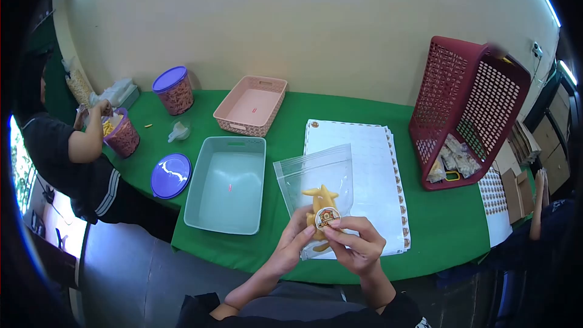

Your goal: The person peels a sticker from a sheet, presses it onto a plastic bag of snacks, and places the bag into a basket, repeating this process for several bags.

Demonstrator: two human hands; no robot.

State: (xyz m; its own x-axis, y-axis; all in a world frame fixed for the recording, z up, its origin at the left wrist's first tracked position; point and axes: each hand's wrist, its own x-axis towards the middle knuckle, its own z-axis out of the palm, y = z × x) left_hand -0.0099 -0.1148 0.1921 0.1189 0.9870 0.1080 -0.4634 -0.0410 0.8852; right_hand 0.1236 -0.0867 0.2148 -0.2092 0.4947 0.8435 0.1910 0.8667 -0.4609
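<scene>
My left hand [296, 238] grips the lower left of a clear zip-lock bag [331, 163], its thumb across the front. Yellow finger-shaped snack pieces [328, 195] lie in the lower part of the bag. A round sticker [327, 216] with a house-like picture sits against the bag's front. My right hand [359, 244] is closed at the sticker's lower right edge, thumb and fingertips on it. Whether the sticker is fully stuck down cannot be seen. Beneath the bag lie white sticker sheets [370, 164] with round stickers along their edges.
A green tray [200, 191] and a pink basket [228, 98] stand left of the sheets, near a purple lid [170, 176] and a lidded tub [174, 94]. Another person [67, 152] reaches into an open tub [126, 140]. A red basket [430, 109] holding bags stands right.
</scene>
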